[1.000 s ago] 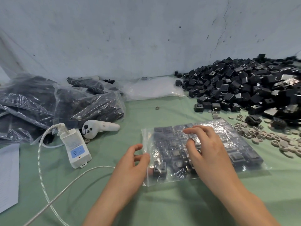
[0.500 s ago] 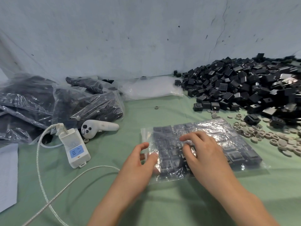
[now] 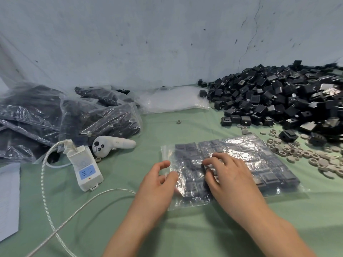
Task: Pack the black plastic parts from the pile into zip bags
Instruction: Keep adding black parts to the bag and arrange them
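The zip bag (image 3: 259,164) is lying lengthwise rightward from the left hand (image 3: 157,184), its grip loose and empty, while the right hand (image 3: 228,175) is pressing it open-fingered.

Both hands (image 3: 156,184) (image 3: 230,175) on filled zip bag (image 3: 269,164)
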`<move>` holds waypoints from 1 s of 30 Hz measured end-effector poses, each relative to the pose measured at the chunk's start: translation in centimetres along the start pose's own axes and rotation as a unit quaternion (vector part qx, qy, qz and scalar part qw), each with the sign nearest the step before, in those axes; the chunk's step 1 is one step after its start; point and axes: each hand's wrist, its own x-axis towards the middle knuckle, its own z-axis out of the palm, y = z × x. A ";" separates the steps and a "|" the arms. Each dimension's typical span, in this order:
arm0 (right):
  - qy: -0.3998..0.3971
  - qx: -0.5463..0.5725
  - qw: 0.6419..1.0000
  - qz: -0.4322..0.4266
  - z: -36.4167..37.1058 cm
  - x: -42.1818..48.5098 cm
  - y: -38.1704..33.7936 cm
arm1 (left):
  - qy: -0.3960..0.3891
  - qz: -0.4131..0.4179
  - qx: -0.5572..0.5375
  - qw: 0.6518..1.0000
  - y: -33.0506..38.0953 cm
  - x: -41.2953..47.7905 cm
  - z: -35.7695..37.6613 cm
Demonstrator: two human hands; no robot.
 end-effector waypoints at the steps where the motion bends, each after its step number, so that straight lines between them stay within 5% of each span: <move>1: -0.001 -0.007 1.000 -0.001 0.0 0.0 0.0 | 0.000 0.001 0.001 1.000 0.0 0.0 0.0; 9: -0.006 -0.022 1.000 -0.007 0.0 0.2 -0.3 | 0.045 0.021 0.029 0.998 -0.1 0.4 -0.3; 20: -0.011 0.032 0.999 -0.009 -0.3 1.5 -0.2 | 0.097 0.040 0.213 0.971 0.0 0.4 -0.3; 30: 0.003 0.011 1.000 0.025 -0.9 3.6 1.0 | 0.123 0.247 0.235 0.932 2.0 0.8 3.0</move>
